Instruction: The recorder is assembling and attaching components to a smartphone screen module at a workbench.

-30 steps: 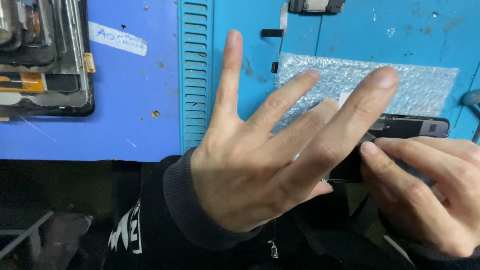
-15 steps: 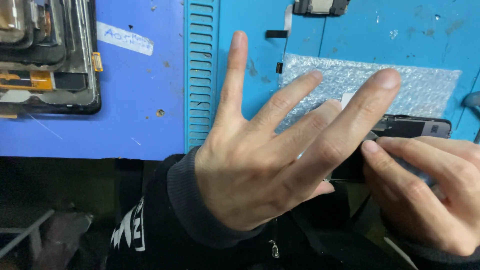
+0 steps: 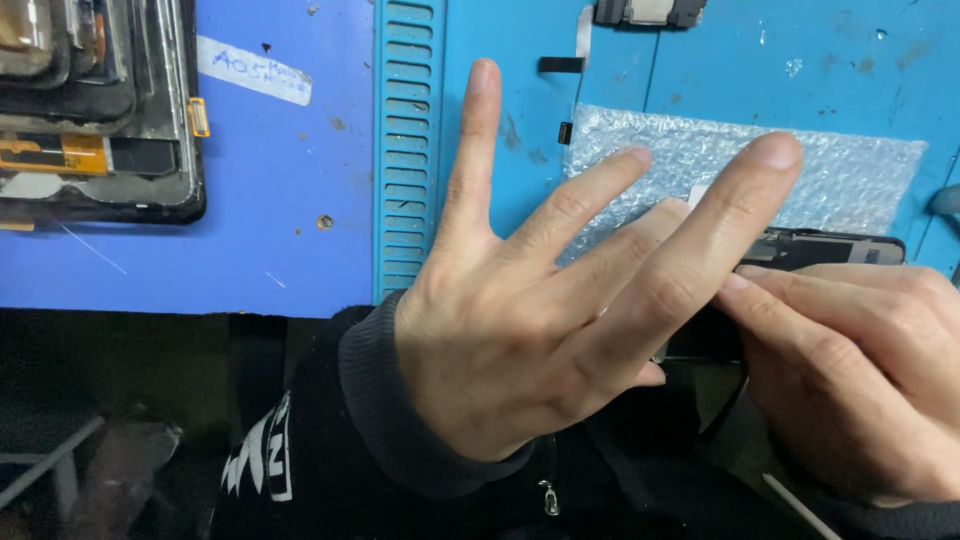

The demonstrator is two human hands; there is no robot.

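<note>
1. Since a second ago almost nothing has moved: our left hand (image 3: 520,350) is in the same pose, fingers spread wide and lifted, and the view has only drifted a little.
2. The left thumb is tucked under, by the black phone screen part (image 3: 830,250). We can't tell whether it pinches the part or only steadies it; the palm hides the contact.
3. Our right hand (image 3: 860,380) has stayed at the part's right end, fingers close together and laid along its near edge, tips touching it. The grip looks like a hold from that side, but the underside is hidden.
4. No change between frames reads as a paused, steady hold, not a lift or a placement.
5. The part sits at the near edge of the blue mat (image 3: 300,200), half over the edge, just in front of the bubble wrap sheet (image 3: 800,170).
6. Edges: the mat's front edge runs under both hands, with a dark lap below it. The ribbed slot strip (image 3: 405,150) stands left of the left hand.
7. Open room: bare mat between the slot strip and the stack of phone frames (image 3: 90,110) at far left, and a strip above the bubble wrap, where a small module with a flex cable (image 3: 650,12) lies.
</note>
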